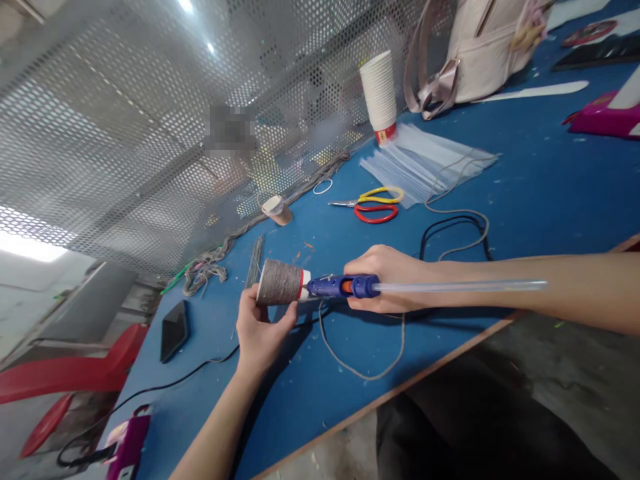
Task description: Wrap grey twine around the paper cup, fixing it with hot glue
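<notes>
My left hand grips a paper cup wrapped in grey yarn, tilted on its side. A red stripe and a bare white end show on the cup's right. In my right hand is a blue glue gun, its nozzle at the cup's white end; whether it touches I cannot tell. A clear glue stick juts from the back of the gun over my right forearm. Below the gun, a loose loop of grey yarn lies on the blue table.
Scissors with red and yellow handles lie beyond my hands, near clear glue sticks and stacked paper cups. A smaller cup stands by the perforated metal screen. A phone and a black cord lie left.
</notes>
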The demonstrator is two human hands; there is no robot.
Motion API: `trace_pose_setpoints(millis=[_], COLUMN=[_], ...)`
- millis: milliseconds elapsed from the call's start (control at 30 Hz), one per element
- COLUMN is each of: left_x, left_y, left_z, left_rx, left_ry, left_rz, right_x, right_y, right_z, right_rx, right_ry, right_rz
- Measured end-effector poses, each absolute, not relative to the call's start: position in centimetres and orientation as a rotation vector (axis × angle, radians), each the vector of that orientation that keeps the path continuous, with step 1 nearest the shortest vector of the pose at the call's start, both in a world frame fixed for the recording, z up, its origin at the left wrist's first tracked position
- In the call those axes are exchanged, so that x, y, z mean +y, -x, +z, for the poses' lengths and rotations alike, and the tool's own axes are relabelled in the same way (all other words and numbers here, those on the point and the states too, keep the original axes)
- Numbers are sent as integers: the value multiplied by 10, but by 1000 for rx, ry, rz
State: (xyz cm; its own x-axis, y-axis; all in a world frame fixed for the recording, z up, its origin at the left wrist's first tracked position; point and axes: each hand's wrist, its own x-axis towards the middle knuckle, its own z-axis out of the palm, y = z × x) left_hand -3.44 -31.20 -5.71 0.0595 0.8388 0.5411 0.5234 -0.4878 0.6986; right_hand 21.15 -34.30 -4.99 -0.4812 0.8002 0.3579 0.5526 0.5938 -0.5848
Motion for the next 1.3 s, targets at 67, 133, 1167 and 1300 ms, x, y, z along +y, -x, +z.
trace_pose_setpoints(millis=[67,133,1167,1300], left_x=[-313,-314,-315,-319], left_y=[33,32,31,32], left_z=[-56,-56,-46,-48], left_rx=[1362,1377,1556,1546], left_ry=[-2040,-2048,-1778,-1911], left_rz=[1405,1400,1387,1455], right_x=[-342,-342,-276,-268], right_y=[-212,-212,-245,-245], right_z=[-50,-50,-44,-44], right_rx=[-2193,-2181,-2811,-2900], right_ry=[1106,1117,1163,1182], right_rz=[517,517,-195,-99])
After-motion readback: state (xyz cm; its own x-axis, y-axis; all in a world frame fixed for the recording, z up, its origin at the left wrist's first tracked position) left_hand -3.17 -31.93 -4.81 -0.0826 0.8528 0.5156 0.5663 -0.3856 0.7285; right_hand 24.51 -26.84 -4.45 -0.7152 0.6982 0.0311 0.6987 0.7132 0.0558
